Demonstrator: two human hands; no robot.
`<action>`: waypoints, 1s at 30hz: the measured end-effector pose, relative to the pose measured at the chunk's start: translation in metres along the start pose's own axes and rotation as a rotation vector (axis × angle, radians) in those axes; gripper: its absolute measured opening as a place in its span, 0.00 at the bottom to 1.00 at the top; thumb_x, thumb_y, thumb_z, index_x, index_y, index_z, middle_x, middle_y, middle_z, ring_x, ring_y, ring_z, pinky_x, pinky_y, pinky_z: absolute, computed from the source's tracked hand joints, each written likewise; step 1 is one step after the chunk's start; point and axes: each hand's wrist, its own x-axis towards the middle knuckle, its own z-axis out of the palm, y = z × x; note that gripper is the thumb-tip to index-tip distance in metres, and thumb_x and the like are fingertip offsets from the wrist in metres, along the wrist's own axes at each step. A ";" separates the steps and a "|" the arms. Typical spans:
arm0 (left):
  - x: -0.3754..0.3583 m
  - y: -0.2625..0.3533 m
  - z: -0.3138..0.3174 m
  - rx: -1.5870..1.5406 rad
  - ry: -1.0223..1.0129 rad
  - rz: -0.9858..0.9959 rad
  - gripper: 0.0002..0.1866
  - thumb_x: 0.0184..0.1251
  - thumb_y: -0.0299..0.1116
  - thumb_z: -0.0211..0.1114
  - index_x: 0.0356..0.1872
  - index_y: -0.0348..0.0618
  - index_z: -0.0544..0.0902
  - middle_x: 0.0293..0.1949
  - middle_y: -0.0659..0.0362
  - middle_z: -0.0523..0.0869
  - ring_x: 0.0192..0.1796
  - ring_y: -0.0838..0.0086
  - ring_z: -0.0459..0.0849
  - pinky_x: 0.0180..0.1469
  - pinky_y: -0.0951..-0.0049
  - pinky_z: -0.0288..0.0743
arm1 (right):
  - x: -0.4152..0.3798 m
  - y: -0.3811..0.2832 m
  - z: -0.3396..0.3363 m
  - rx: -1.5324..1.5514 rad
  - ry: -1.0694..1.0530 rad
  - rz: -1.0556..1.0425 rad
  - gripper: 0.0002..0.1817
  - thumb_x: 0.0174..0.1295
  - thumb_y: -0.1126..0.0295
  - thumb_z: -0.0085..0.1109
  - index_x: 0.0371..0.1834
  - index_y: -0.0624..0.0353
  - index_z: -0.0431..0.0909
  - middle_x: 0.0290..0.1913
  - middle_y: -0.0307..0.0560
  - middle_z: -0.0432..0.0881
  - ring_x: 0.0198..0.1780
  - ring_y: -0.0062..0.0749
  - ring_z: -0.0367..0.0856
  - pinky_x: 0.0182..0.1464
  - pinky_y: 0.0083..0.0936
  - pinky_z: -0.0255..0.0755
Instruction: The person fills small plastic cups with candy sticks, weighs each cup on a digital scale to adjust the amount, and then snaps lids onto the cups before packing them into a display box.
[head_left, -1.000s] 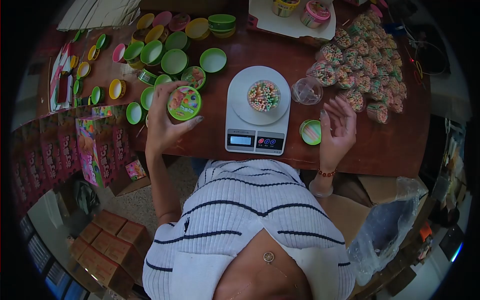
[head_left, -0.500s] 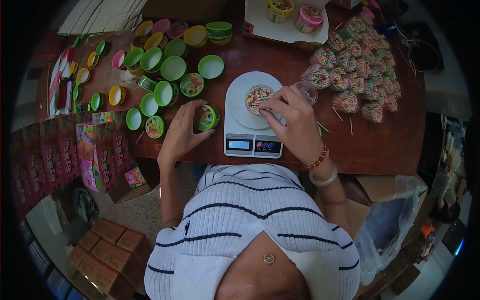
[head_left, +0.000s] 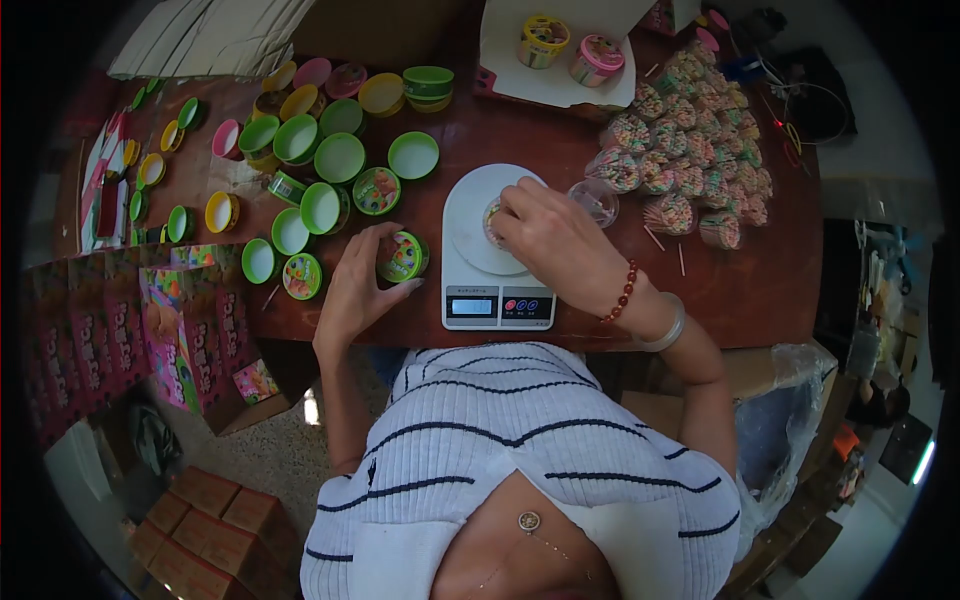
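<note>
My right hand (head_left: 560,235) is over the white kitchen scale (head_left: 498,309), fingers closed at the cup of multicoloured sticks (head_left: 490,222) on its round platform. The hand covers most of the cup, and whatever is between the fingertips is hidden. Beside the scale, my left hand (head_left: 358,285) curves around the left side of a green lidded tub (head_left: 403,257), thumb and fingers apart. The tub stands on the table, and I see no firm grip on it. A clear plastic cup (head_left: 597,203) lies just beyond my right hand.
Many bundles of coloured sticks (head_left: 690,150) crowd the right of the brown table (head_left: 400,325). Green, yellow and pink tubs (head_left: 340,157) fill the left. Two lidded tubs (head_left: 597,60) sit in a white box (head_left: 500,75) at the back. Loose sticks (head_left: 682,260) lie at right.
My right hand has moved left over the cup and now covers most of it. The left hand stays by the green tub. The whole view has shifted slightly.
</note>
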 end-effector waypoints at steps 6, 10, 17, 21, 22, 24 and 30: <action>0.000 -0.005 0.002 -0.028 -0.013 -0.022 0.40 0.49 0.29 0.84 0.66 0.38 0.76 0.59 0.47 0.83 0.60 0.51 0.83 0.64 0.58 0.78 | -0.003 -0.003 0.014 0.057 0.043 0.015 0.05 0.59 0.76 0.66 0.34 0.63 0.79 0.39 0.47 0.76 0.47 0.40 0.80 0.47 0.35 0.80; 0.002 0.002 0.001 -0.018 -0.040 -0.053 0.40 0.49 0.29 0.84 0.66 0.39 0.75 0.59 0.47 0.83 0.61 0.51 0.83 0.64 0.58 0.78 | -0.009 -0.003 0.017 0.120 0.079 0.093 0.05 0.60 0.76 0.66 0.34 0.63 0.79 0.40 0.48 0.75 0.48 0.42 0.79 0.48 0.36 0.79; 0.004 0.005 0.002 0.000 -0.040 -0.046 0.38 0.49 0.28 0.84 0.64 0.39 0.76 0.58 0.49 0.83 0.60 0.52 0.83 0.64 0.58 0.78 | -0.048 -0.008 -0.036 0.357 0.428 0.373 0.08 0.58 0.78 0.71 0.38 0.60 0.83 0.38 0.45 0.78 0.41 0.38 0.81 0.47 0.30 0.77; 0.009 0.006 -0.001 0.006 -0.066 -0.050 0.38 0.49 0.28 0.83 0.64 0.39 0.76 0.57 0.49 0.83 0.59 0.52 0.83 0.64 0.58 0.78 | -0.103 0.015 -0.065 0.228 0.590 0.730 0.05 0.61 0.80 0.70 0.39 0.62 0.85 0.39 0.41 0.81 0.38 0.24 0.82 0.40 0.23 0.77; 0.009 0.004 0.000 0.011 -0.068 -0.048 0.38 0.49 0.28 0.83 0.64 0.39 0.76 0.57 0.49 0.83 0.59 0.52 0.83 0.64 0.58 0.78 | -0.119 0.028 -0.066 0.142 0.640 0.817 0.05 0.62 0.80 0.70 0.39 0.63 0.85 0.39 0.41 0.81 0.37 0.24 0.82 0.40 0.23 0.76; 0.010 0.005 0.000 0.018 -0.072 -0.048 0.38 0.49 0.28 0.83 0.64 0.39 0.76 0.57 0.49 0.83 0.59 0.52 0.83 0.63 0.59 0.78 | -0.146 0.053 -0.062 0.056 0.688 0.905 0.04 0.63 0.80 0.69 0.39 0.63 0.85 0.39 0.42 0.82 0.37 0.24 0.82 0.39 0.23 0.76; 0.013 0.011 0.001 0.039 -0.079 -0.085 0.38 0.49 0.28 0.83 0.64 0.39 0.76 0.57 0.49 0.83 0.59 0.53 0.83 0.64 0.59 0.78 | -0.172 0.095 -0.038 -0.098 0.566 0.847 0.05 0.62 0.79 0.70 0.39 0.63 0.85 0.38 0.47 0.81 0.34 0.32 0.83 0.38 0.30 0.79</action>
